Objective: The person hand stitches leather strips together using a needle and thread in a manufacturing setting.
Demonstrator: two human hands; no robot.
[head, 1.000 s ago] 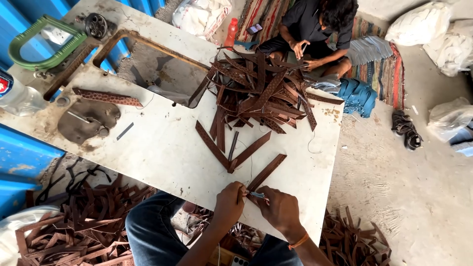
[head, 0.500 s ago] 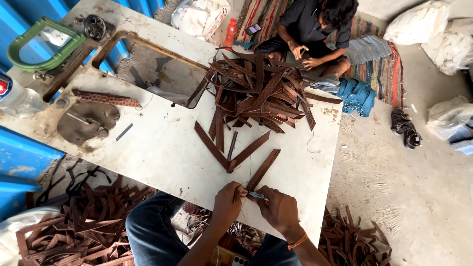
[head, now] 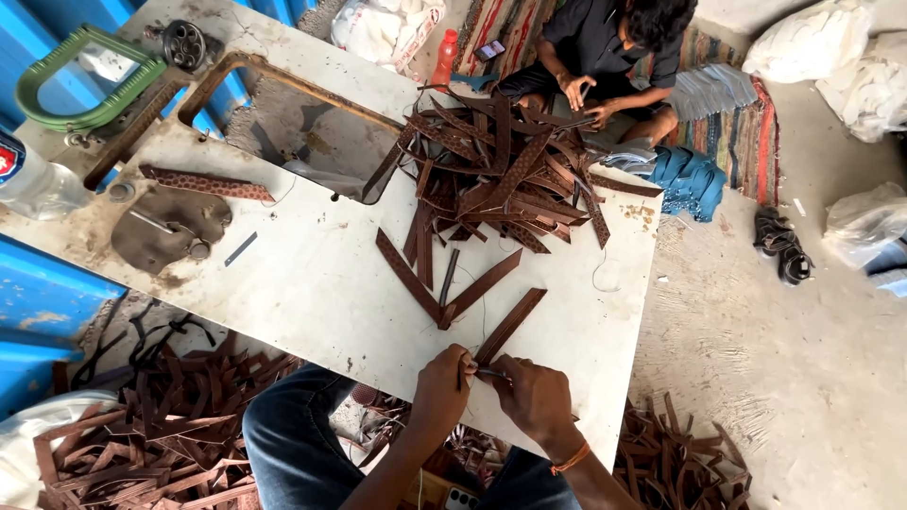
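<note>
Barely any shift since the earlier frames: both hands stay at the near edge of the tabletop (head: 312, 283), same brown leather strap (head: 510, 326) still angled up and away from them. Left hand (head: 442, 389) has its fingers curled shut around the strap's near end, pinning it at the tabletop edge. Right hand (head: 534, 397) has fingers closed on a small dark tool (head: 491, 374), its tip meeting the strap end just beside the left thumb; what kind of tool, cannot tell. Orange band on the right wrist. Just beyond the held strap, a few loose straps (head: 444, 283) lie crossed in a V on the tabletop. Farther back, a big heap of brown straps (head: 501, 170) fills the far side. Rusty cutout frame (head: 283, 85) sits at far left of the tabletop, a patterned strap (head: 203, 182) beside it. More strap scraps (head: 161, 425) lie on the floor by the person's knee. Another person (head: 605, 57) sits on the ground past the tabletop, hands busy.
</note>
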